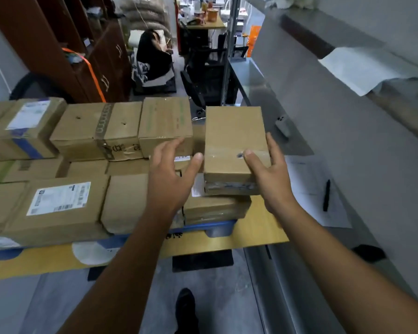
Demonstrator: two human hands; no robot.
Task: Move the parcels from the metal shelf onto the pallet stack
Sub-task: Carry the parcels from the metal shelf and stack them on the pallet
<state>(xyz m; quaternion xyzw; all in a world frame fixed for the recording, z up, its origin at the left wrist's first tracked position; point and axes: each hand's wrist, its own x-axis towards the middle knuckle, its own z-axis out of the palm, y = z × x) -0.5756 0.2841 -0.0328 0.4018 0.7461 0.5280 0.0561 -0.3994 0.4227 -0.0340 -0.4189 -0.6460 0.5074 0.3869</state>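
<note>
Resting atop the stack, parcel [235, 145] sits between 2 spread hands' fingers [251, 157] (thumb touching).

Dim, even indoor light; soft motion blur throughout; wide-angle bending at edges.

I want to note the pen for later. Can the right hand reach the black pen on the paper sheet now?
Probably yes. The right hand is at the small box, and the black pen lies uncovered just to its right.

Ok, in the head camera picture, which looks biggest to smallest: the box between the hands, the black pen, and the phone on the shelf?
1. Box, easily the biggest.
2. Pen and phone: they look about alike, and the pen is nearer, so no ranking.
</note>
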